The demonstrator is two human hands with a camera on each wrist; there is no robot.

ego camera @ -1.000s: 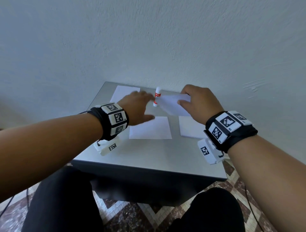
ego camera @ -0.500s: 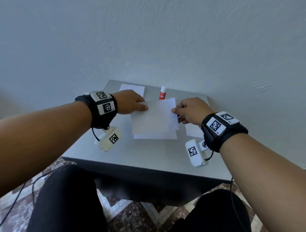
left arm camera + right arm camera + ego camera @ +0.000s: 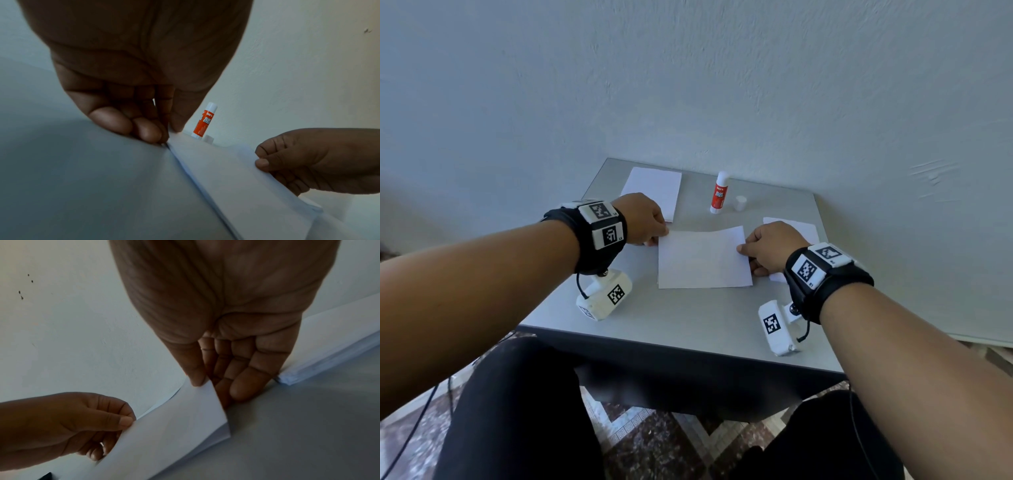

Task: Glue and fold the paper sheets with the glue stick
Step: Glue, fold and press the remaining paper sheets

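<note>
Paper sheet (image 3: pixel 703 258) is what I'm carrying now — a second ago my right hand (image 3: pixel 768 247) alone had it lifted near the glue stick (image 3: pixel 719 195), and since then I've brought it to the middle of the frame and lowered it over the sheet lying on the table (image 3: pixel 688 318). My left hand (image 3: pixel 643 219) has come in to pinch the upper left corner, thumb over fingers; my right hand pinches the right edge the same way. In both wrist views the far edge is lifted clear while the near edge meets the sheet below, so it isn't pressed flat yet. Glue stick stands upright at upper centre, its cap (image 3: pixel 740 202) off just beside it. By my reading the gluing of this pair is done and I'm lining up edges before pressing down.
</note>
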